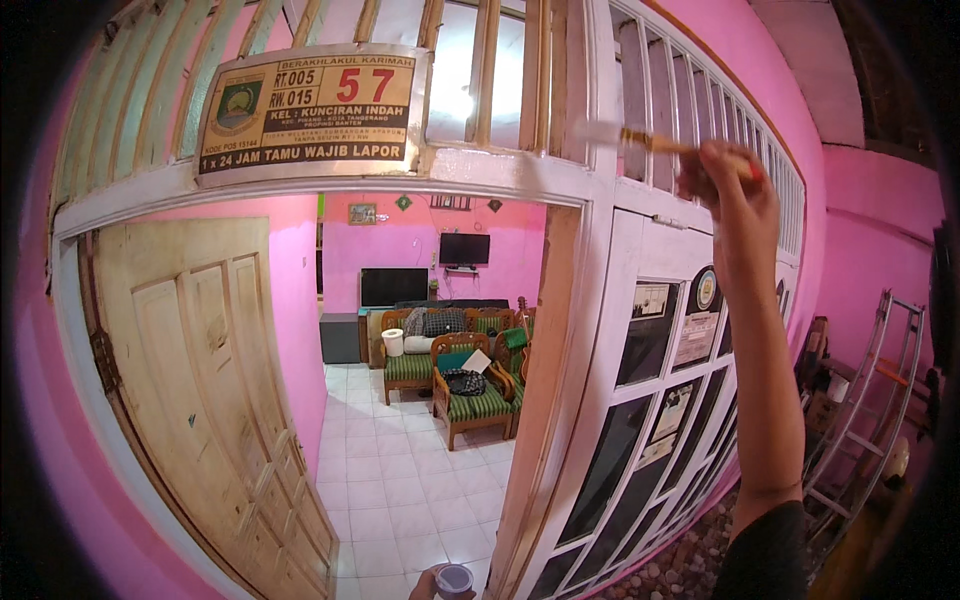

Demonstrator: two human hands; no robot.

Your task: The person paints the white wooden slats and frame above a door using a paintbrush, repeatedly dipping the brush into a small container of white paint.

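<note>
My right hand (728,180) is raised at the upper right, closed round the wooden handle of a paintbrush (655,142). The bristle end, blurred and pale, is at the white wooden frame (595,190) above the doorway, beside the slatted transom; whether it touches cannot be told. At the bottom centre, my left hand (430,585) holds a small round can (455,577), mostly cut off by the picture's edge. A metal sign (300,120) is fixed over the doorway at the upper left.
A wooden door (200,380) stands open on the left, showing a tiled room with green-striped wooden seats (470,405) and screens (395,287). A paned white window panel (650,420) is right of the doorway. An aluminium ladder (865,400) leans at the far right above pebbles (680,560).
</note>
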